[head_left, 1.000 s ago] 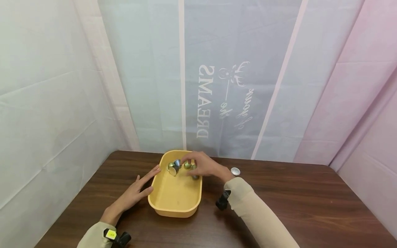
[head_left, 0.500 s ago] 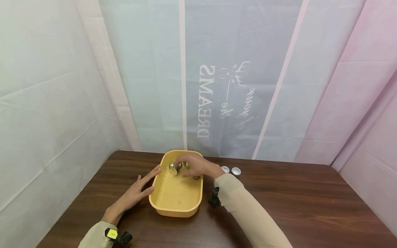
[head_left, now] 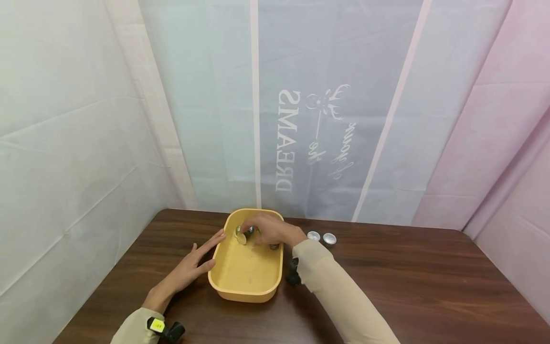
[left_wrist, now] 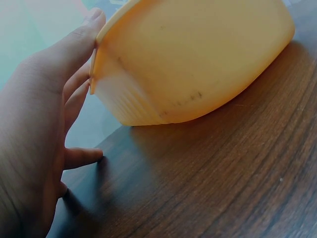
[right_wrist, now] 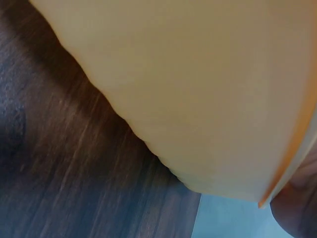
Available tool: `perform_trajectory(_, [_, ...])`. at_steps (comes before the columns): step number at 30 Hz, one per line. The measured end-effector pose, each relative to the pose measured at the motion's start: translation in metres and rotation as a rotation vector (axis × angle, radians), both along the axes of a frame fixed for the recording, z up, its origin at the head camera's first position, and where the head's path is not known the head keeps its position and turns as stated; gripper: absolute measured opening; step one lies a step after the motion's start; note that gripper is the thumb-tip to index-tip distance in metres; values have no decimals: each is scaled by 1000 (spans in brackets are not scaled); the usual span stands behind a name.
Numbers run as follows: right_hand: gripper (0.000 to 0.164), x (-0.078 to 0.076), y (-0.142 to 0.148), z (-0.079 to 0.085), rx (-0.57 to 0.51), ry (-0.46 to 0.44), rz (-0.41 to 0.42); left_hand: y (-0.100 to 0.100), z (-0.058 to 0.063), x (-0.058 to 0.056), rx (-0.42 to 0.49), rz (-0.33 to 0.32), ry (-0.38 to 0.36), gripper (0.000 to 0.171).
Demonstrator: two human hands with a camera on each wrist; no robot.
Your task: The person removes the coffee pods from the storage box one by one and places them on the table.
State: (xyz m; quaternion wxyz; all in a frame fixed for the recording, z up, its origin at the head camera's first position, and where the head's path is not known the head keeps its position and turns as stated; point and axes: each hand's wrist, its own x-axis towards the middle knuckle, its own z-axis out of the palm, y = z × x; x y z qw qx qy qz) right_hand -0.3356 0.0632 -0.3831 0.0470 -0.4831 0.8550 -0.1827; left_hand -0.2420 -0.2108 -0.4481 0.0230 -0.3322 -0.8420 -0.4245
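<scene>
Gold capsule (head_left: 242, 239) beside right hand (head_left: 271, 229)

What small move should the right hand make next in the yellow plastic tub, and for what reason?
The right hand should probably pinch the small, round, cream-faced piece and lift it. It reaches down beside that piece in the yellow, rounded-rectangular plastic tub, the left hand touches the tub's rim, and two small, round, silver-topped pieces sit on the dark brown wooden table. Its grip is hidden.
</scene>
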Motion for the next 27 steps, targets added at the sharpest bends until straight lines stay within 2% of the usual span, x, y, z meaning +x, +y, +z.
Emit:
perform_trajectory(11, [44, -1, -9, 0, 63, -11, -11, 0, -1, -1, -7, 8, 2, 58])
perform_trajectory(18, [43, -1, -10, -3, 60, -38, -5, 2, 0, 0, -2, 3, -7, 58])
perform_trajectory(27, [43, -2, -11, -5, 68, -118, 11, 2, 3, 1, -6, 6, -14, 59])
